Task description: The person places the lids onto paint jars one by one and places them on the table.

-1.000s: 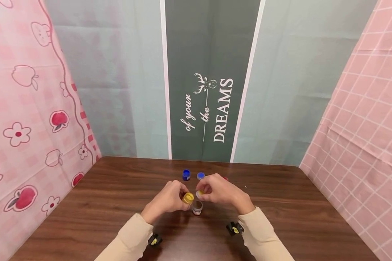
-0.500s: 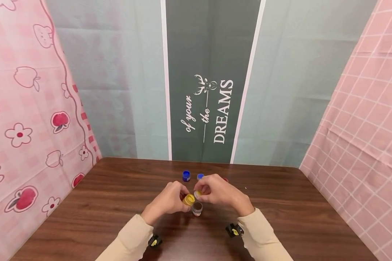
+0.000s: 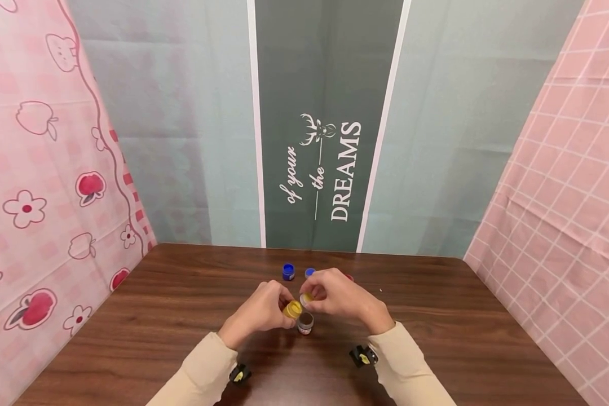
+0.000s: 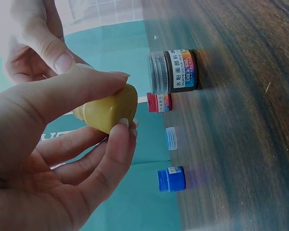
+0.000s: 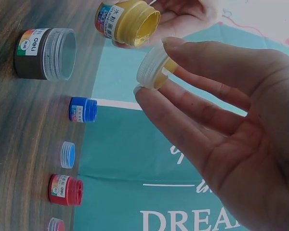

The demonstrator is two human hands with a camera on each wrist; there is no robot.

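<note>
In the head view my left hand [image 3: 264, 306] grips an uncapped yellow paint jar [image 3: 292, 309], tilted with its mouth towards my right hand. Thumb and fingertips press the jar's sides in the left wrist view. My right hand [image 3: 341, 294] pinches a clear screw lid [image 5: 151, 67] by its edge between thumb and fingers. Yellow paint coats the lid's inner side. Lid and jar mouth are close together, with a small gap in the right wrist view. Just below them on the table stands an upright dark brown paint jar [image 3: 305, 323] with a clear rim.
Farther back on the wooden table [image 3: 182, 316] stand an uncapped blue jar [image 3: 288, 272] and a lid with blue paint [image 5: 68, 155]. Beside them are an uncapped red jar [image 5: 66, 189] and its red-stained lid [image 5: 56, 224]. Fabric backdrops rise behind and at both sides.
My right hand has shifted slightly left, bringing the clear lid nearer the yellow jar. The left hand keeps its grip almost in place; the jars on the table stay put.
</note>
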